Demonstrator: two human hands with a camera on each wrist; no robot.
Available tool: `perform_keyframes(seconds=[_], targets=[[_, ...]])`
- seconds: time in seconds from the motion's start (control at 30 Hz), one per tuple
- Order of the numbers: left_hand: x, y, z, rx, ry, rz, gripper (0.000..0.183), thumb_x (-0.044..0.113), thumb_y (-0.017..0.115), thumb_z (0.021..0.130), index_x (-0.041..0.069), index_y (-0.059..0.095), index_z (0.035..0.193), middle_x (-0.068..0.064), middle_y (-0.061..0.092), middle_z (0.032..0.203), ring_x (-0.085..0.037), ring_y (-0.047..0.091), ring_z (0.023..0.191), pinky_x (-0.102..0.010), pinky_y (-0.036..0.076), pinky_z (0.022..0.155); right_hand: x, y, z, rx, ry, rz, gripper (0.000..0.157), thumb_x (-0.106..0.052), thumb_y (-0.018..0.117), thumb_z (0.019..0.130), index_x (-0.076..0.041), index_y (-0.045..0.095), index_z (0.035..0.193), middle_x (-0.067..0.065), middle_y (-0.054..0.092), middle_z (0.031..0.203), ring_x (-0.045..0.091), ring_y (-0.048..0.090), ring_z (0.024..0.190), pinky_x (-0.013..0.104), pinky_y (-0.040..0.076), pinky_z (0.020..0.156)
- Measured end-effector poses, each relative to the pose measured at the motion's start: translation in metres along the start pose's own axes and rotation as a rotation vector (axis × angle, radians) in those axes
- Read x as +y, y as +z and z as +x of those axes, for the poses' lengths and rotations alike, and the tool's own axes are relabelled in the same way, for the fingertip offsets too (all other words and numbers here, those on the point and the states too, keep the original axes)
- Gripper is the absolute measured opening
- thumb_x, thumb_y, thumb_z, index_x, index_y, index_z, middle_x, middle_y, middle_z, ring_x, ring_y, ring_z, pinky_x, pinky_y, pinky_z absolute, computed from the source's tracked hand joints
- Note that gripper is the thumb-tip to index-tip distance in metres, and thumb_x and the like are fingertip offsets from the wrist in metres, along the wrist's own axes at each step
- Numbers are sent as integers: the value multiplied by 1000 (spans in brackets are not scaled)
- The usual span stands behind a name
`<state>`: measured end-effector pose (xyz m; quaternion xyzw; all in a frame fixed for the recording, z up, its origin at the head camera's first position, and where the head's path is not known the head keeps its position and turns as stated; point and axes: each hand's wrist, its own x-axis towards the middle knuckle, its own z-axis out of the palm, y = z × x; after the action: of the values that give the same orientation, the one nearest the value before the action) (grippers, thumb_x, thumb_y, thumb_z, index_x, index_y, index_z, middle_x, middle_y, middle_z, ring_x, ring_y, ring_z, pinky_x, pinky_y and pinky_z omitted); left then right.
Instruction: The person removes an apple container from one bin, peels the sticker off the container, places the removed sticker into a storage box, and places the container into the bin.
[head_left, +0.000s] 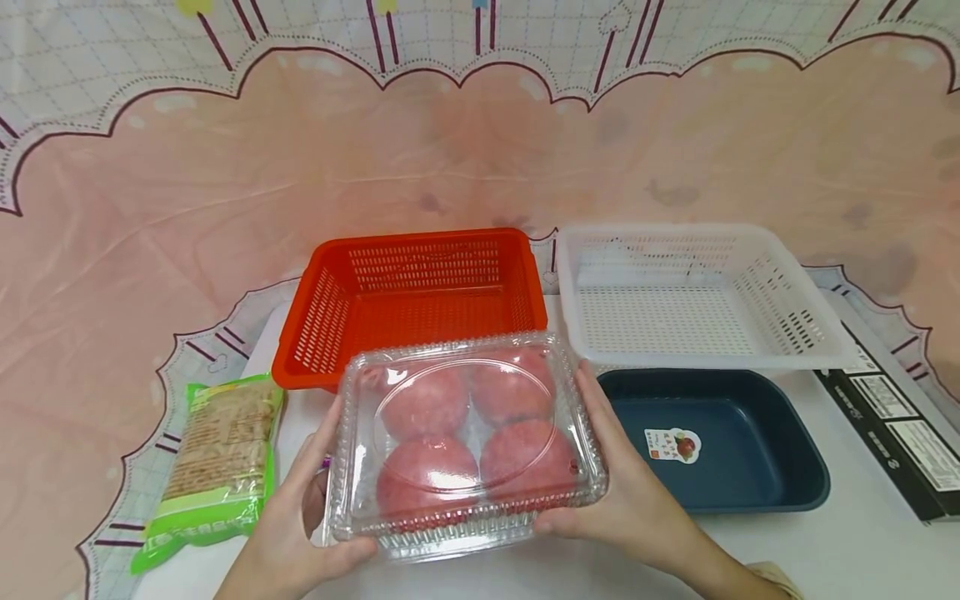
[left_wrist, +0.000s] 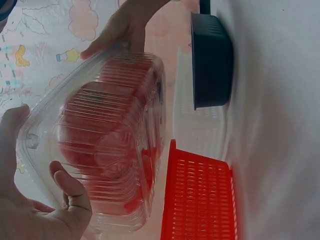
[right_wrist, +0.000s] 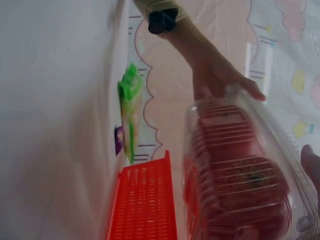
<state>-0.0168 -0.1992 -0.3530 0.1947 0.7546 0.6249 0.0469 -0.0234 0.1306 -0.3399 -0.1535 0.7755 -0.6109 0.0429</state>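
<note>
A clear plastic clamshell box [head_left: 442, 546] with several round red fruits [head_left: 427, 475] inside is held between both hands, lid up. My left hand [head_left: 300, 517] grips its left side, thumb at the front edge. On the opposite side my right hand [head_left: 630, 492] grips the box, its thumb at the front right corner. In the left wrist view the ribbed wall of the box [left_wrist: 150, 100] is raised beside the baskets, above the white tabletop. The box overlaps the front of the red basket [head_left: 330, 250] in the head view.
A white basket [head_left: 817, 333] stands at the back right, behind a dark blue basin [head_left: 720, 483] with a fruit sticker. At the left lies a green-edged bag [head_left: 217, 467] of brown food. A black and white box [head_left: 892, 433] lies at the far right. Patterned cloth [head_left: 450, 150] hangs behind.
</note>
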Motion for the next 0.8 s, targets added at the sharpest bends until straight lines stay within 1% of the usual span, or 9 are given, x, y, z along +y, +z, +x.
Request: perform_keyframes(seconds=[0.1,0.2,0.3,0.33,0.4,0.47,0.63,0.73,0.8], targets=[[7,3,1,19,4,115,120,-3,81,66,22,6,157,-3,31,146,-2,50,116,-16,51,89,2,2,2,16,-13,-15,121,-30,88,67,-33,5,156,0,0,164,41,15,142,47,56,89],[19,8,5,71,-102,328,131,14,90,62,32,1,156,-3,38,129,0,42,111,-16,49,88,2,5,5,30,-18,-14,121,-27,88,67,-34,5,156,-2,2,164,38,16,142,47,55,90],[30,11,12,91,-240,496,136,37,92,59,40,-7,153,-5,39,124,-11,39,112,-31,53,87,1,8,9,44,-41,-48,124,-26,89,65,-32,4,156,-3,0,164,37,13,145,56,50,95],[34,12,15,89,-286,519,136,43,91,60,43,-9,152,-7,38,126,-16,40,114,-40,55,86,1,8,11,47,-45,-58,125,-26,89,65,-32,4,156,-4,0,164,37,13,146,58,49,96],[39,13,20,86,-319,543,133,49,88,62,45,-12,150,-10,35,133,-27,39,118,-55,54,85,1,8,15,53,-65,-91,126,-27,89,65,-30,3,156,-1,0,164,38,13,146,61,47,96],[42,13,25,92,-282,542,133,49,88,63,45,-11,151,-11,33,138,-30,37,122,-62,52,85,0,6,19,50,-77,-108,126,-30,89,65,-28,2,157,2,1,164,39,14,146,59,48,96],[52,8,35,129,-132,546,130,41,89,65,39,-6,154,-3,22,156,-28,31,134,-64,47,94,-7,0,36,30,-116,-99,126,-34,88,66,-27,2,157,1,4,164,34,17,146,50,51,95],[58,3,43,147,-95,558,128,38,88,67,38,-5,154,2,13,162,-31,27,140,-68,42,95,-13,-5,50,0,-164,-61,127,-34,89,65,-27,1,157,-1,7,163,31,20,146,47,51,96],[61,-1,49,157,-78,556,127,37,89,67,38,-4,154,6,14,162,-29,29,141,-67,42,96,-18,-7,60,-31,-189,-21,127,-33,89,66,-28,0,157,-3,11,162,28,24,144,43,53,95]])
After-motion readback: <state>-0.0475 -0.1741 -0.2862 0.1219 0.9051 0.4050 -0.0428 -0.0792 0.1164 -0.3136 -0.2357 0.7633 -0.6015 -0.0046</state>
